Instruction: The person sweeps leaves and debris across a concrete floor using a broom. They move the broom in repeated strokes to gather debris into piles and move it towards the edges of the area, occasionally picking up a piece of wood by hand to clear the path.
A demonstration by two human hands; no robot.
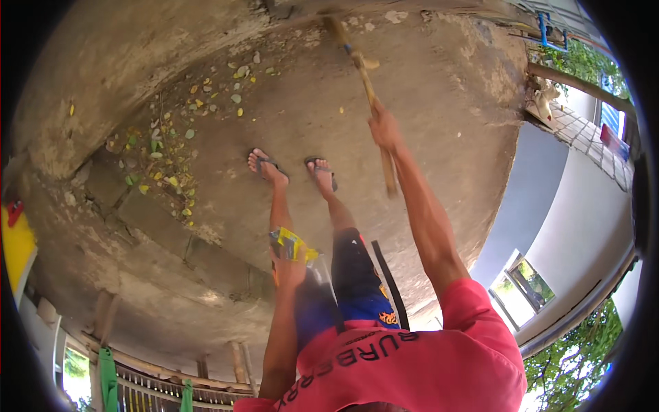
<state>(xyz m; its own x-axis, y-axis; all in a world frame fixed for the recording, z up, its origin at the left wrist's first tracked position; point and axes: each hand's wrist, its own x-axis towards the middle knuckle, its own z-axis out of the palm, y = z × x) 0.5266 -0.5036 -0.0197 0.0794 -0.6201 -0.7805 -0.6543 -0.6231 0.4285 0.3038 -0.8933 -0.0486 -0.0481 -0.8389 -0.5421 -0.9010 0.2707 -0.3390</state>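
My right hand (384,127) is closed on a long wooden stick (364,79), which reaches toward the top of the view; its far end is blurred. My left hand (288,266) is closed on a crumpled yellow, clear and dark plastic object (294,242), held low beside my left leg. My feet, in dark sandals (321,173), stand on the concrete floor (425,103). To their left lie several scattered yellow and green leaves (173,181) with dry debris along a crack.
A raised concrete edge (96,62) runs along the left and top. A white-and-grey wall (563,220) with a window is at the right, with blue pipes (546,31) and plants at top right. A bamboo railing (158,381) and yellow panel (17,247) are at the left.
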